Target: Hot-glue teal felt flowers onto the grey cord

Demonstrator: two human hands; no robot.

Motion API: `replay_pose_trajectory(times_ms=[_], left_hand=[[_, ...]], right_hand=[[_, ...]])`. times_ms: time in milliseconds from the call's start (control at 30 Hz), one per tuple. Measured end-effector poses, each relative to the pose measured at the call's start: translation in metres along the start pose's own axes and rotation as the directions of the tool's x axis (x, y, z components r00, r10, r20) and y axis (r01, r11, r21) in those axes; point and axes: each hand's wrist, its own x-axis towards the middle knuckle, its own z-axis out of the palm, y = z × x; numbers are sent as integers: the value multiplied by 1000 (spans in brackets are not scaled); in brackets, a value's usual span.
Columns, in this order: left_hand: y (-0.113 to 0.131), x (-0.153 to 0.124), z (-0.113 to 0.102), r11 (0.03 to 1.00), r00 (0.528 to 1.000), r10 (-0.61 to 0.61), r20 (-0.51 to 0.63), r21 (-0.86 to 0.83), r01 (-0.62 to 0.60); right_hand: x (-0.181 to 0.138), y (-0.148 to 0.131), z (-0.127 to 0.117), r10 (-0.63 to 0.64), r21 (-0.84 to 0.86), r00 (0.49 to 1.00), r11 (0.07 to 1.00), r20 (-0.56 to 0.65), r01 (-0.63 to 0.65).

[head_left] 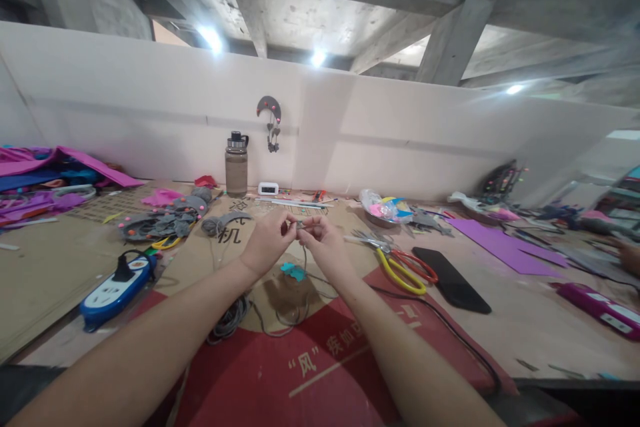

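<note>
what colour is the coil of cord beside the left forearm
The coil of cord is grey, clearest in the head view.

Thin grey cord (231, 319), slack; strand rising to pinching hands (270, 239), loose loops below, bundle at left.

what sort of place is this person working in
Probably a craft workshop: a crescent-shaped ornament with small hanging pieces is on the white partition, yellow-handled scissors lie on the worktop, and a loose coil of grey cord lies beside the left forearm.
</note>
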Motion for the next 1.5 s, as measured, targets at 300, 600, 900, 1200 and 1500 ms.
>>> replay_pose_trajectory(times_ms=[300,600,900,1200,1500], left_hand=[[2,0,6,869,945,-284,162,-374,326],[1,3,10,604,897,-339,285,-664,440],[4,5,7,507,866,-361,347,-706,495],[1,4,9,494,872,-346,346,-723,483],[0,3,11,497,870,-361,336,-720,485]], right_hand=[[-1,0,-2,-144,-296,988,947,-59,120],[-1,-2,-6,-162,-365,981,924,-103,114],[-1,-3,-7,-166,-349,977,930,-133,110],[-1,-4,-9,-182,-379,973,918,-139,117],[-3,-9,-7,-176,-394,977,912,-122,115]])
